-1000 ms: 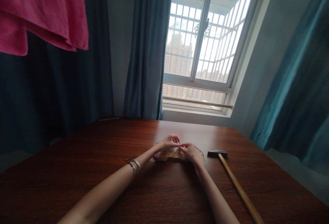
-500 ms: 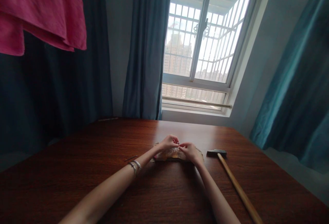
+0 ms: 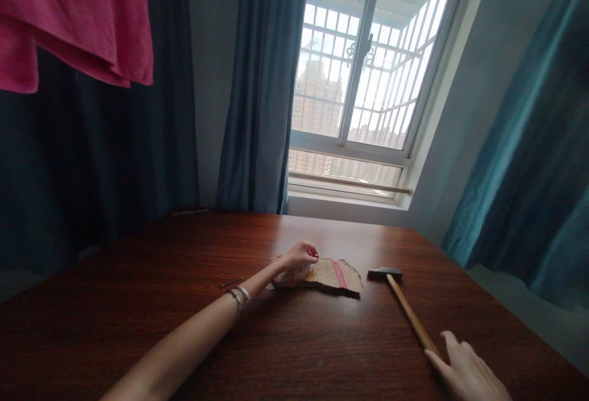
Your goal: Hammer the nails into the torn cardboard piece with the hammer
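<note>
Over the far side of a torn brown cardboard piece (image 3: 327, 275), my left hand (image 3: 301, 255) is closed in a pinch. Whatever lies between its fingertips is too small to make out. The cardboard is dotted all over and carries a pink stripe near its right end; my left hand and forearm cover part of it. To its right lies a hammer (image 3: 407, 308) with a dark head and a wooden handle. My right hand (image 3: 469, 367) is at the lower part of that handle, thumb and forefinger apart on either side of it. The handle's end is hidden beneath the hand.
A thin dark stick-like item (image 3: 232, 281) lies left of the cardboard on the brown wooden table (image 3: 184, 303). Behind the table are a barred window (image 3: 350, 82) and blue curtains (image 3: 262, 82). A pink cloth (image 3: 92, 21) hangs at upper left.
My right hand has left the cardboard and come back to the hammer handle at lower right, uncovering the pink stripe. My left hand keeps its pinch in nearly the same place.
</note>
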### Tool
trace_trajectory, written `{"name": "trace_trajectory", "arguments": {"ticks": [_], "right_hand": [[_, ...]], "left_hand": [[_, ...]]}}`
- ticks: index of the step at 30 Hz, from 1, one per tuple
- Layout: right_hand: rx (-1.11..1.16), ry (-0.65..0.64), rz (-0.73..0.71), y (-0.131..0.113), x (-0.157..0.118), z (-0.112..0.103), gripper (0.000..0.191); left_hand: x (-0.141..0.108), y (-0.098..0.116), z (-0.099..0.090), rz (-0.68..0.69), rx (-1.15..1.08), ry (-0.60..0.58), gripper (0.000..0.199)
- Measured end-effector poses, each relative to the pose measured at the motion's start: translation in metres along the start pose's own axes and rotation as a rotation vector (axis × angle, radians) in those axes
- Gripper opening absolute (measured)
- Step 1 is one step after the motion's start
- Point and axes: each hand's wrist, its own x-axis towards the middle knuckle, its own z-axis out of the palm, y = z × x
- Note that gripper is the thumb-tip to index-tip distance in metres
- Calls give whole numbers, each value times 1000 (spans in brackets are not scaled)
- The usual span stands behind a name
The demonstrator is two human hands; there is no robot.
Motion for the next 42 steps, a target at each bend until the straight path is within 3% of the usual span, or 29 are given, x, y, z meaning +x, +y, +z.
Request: {"name": "trace_trajectory", "arguments": {"ticks": [3, 6, 11, 14, 18, 22, 26, 31, 42], "right_hand": [[34, -46, 32, 8, -14, 11, 26], [80, -82, 48, 5, -10, 19, 32], [396, -74, 120, -8, 7, 7, 30], [714, -137, 160, -30, 11, -2, 29], [1098, -241, 347, -74, 7, -13, 33], [1319, -400, 320, -115, 4, -26, 34], [1418, -552, 308, -142, 8, -29, 39], [1503, -672, 331, -157, 13, -16, 45], [1552, -632, 384, -156, 7, -9, 46]], "left_hand": [[2, -3, 0, 0, 0, -9, 25], [4, -4, 0, -6, 10, -16, 24], [3, -2, -2, -17, 14, -21, 25], [2, -1, -2, -23, 11, -20, 25], [1, -3, -1, -31, -5, -13, 25], [0, -1, -1, -43, -24, -11, 25], [-3, 3, -1, -66, -53, 8, 24], [-2, 1, -1, -71, -114, -15, 25], [0, -8, 3, -91, -118, -16, 28]]}}
